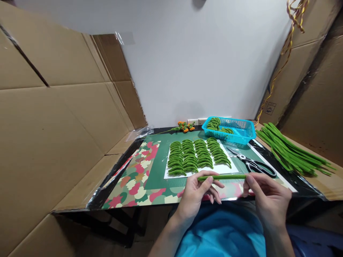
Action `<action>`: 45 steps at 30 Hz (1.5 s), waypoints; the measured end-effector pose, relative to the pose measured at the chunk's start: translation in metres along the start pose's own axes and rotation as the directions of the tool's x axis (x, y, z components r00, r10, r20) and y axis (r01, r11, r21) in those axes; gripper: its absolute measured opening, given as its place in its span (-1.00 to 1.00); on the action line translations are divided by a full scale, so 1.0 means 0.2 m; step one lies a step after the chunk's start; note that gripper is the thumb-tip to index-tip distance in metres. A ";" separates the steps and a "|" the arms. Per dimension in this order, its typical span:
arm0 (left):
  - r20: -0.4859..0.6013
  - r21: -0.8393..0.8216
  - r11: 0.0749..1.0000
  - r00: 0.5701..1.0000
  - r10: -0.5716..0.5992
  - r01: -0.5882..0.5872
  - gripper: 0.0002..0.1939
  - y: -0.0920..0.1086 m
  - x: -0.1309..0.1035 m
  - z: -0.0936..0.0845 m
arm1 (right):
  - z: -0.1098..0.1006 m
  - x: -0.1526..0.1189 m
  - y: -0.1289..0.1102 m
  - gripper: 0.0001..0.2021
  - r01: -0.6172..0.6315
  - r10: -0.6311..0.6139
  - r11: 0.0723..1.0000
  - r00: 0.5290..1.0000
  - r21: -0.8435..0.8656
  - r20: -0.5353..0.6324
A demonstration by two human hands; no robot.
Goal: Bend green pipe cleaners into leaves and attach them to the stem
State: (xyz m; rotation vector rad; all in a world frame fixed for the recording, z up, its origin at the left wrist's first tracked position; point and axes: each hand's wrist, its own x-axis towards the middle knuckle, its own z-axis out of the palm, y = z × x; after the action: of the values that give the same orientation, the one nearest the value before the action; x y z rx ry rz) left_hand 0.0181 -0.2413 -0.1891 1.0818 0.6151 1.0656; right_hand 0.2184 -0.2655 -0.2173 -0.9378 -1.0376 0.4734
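A green pipe cleaner [230, 177], perhaps more than one lying together, stretches level between my hands above the table's front edge. My left hand [199, 189] pinches its left end between thumb and fingers. At its right end, my right hand [265, 192] grips it with thumb and forefinger. Just beyond lies a white sheet [167, 175] bearing rows of curved green pipe-cleaner pieces [190, 157] in several columns. Black-handled scissors [252, 162] rest to the right of the sheet, their blades pointing away to the left.
A blue plastic basket [245, 137] with some curved green pieces stands at the back. Long green pipe cleaners [292, 150] lie bundled at right. Orange flowers [185, 126] lie by the wall. Cardboard panels [66, 117] rise on both sides; a twisted yellow cord [286, 53] hangs at right.
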 end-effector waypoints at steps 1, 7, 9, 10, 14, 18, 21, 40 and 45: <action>-0.001 0.007 1.000 1.000 0.001 -0.001 -0.61 0.00 0.00 0.00 | 0.00 0.00 0.00 -0.84 0.000 0.000 1.000 1.000 0.002 0.009; -0.037 0.024 1.000 0.999 -0.002 0.003 -0.59 0.00 0.03 0.02 | -0.02 -0.01 0.02 -0.86 -0.017 0.013 0.993 0.999 0.114 0.037; -0.026 0.029 0.999 1.000 -0.012 0.013 -0.57 0.01 0.05 0.04 | -0.03 0.00 0.02 -0.87 -0.002 -0.001 0.993 1.000 0.116 0.027; -0.014 0.037 0.999 1.000 -0.013 0.014 -0.55 0.01 0.06 0.05 | -0.04 0.00 0.02 -0.87 0.007 -0.009 0.993 1.000 0.116 0.017; 0.057 0.089 0.996 0.998 0.005 -0.010 -0.53 0.02 0.10 0.09 | -0.08 0.02 0.00 -0.86 0.033 -0.031 0.997 0.999 0.067 -0.035; 0.091 0.180 0.981 0.994 0.060 -0.076 -0.52 0.06 0.17 0.09 | -0.09 0.04 -0.03 -0.75 0.064 -0.073 0.993 0.993 -0.098 -0.089; 0.154 0.256 0.961 0.986 0.070 -0.108 -0.53 0.12 0.24 0.09 | -0.09 0.05 -0.05 -0.77 0.198 -0.208 0.963 0.977 -0.185 -0.037; 0.507 0.356 0.933 0.828 -0.239 0.051 -0.44 0.09 0.47 0.10 | -0.12 0.11 0.03 -0.83 0.632 -0.563 0.648 0.773 -0.424 0.292; 0.545 0.479 0.873 0.810 -0.216 -0.089 -0.54 0.13 0.45 0.05 | -0.11 0.11 0.01 -0.79 0.637 -0.534 0.615 0.770 -0.466 0.349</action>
State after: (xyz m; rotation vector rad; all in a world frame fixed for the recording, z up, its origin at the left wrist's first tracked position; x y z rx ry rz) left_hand 0.0527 -0.1613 -0.1542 1.7316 0.4113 0.4543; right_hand 0.2491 -0.2579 -0.2119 -0.9995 -1.6250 -0.3524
